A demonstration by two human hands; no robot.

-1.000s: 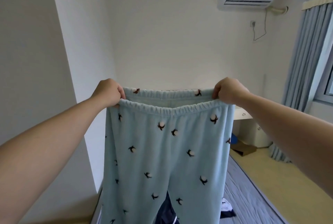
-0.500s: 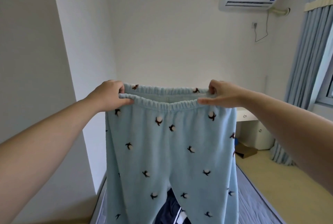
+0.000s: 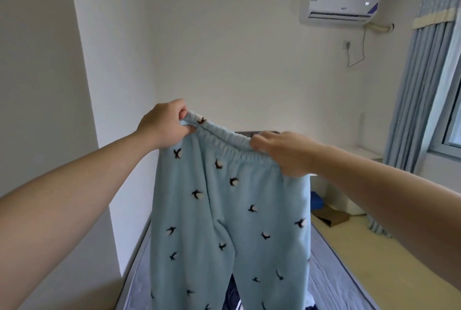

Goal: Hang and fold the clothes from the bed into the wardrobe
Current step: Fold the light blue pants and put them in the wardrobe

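Left hand (image 3: 163,126), right hand (image 3: 287,154): both clamped on pyjama trousers (image 3: 232,222) waistband. Advice: level waistband, fold leg onto leg.

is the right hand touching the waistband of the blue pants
Touching. The head view shows the right hand closed over the elastic waistband of the pants, fabric bunched under its fingers, while the left hand pinches the other end.

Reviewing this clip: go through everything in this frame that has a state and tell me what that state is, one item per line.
pyjama trousers: held up by the waistband, legs hanging over the bed
left hand: closed on the waistband's left end
right hand: gripping the waistband's right side, lower than the left
bed: dark clothing still lying on it
air conditioner: display lit
curtain: drawn aside, window partly uncovered
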